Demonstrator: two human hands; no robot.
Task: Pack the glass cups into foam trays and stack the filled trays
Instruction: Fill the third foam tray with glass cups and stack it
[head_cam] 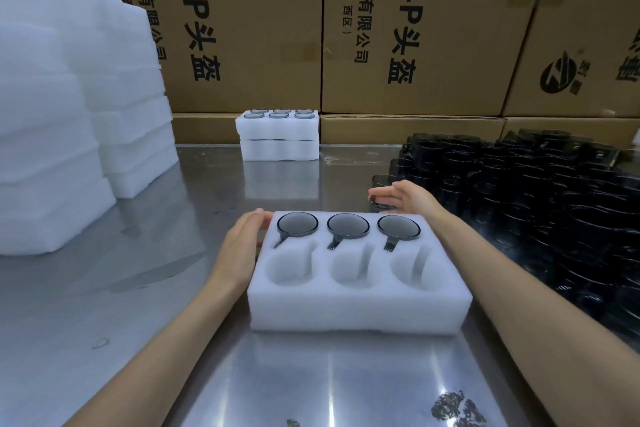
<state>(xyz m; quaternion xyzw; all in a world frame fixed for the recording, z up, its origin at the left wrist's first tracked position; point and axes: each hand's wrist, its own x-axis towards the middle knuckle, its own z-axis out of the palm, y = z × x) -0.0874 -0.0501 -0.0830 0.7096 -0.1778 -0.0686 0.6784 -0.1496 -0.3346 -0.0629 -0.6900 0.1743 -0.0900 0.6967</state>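
Note:
A white foam tray [356, 308] with six pockets lies in front of me on the steel table. Three dark glass cups fill its far row, at the left [298, 224], the middle [348, 226] and the right [398, 227]. The three near pockets hold nothing. My left hand [239, 246] rests flat against the tray's left side with straight fingers. My right hand [405, 198] is behind the tray's far right corner, its fingers round the rim of a dark glass cup [381, 206] standing on the table.
A big heap of dark glass cups [540, 204] covers the table's right side. Two filled foam trays [278, 135] are stacked at the back centre. Tall piles of foam trays [69, 107] stand on the left. Cardboard boxes [415, 28] wall the back.

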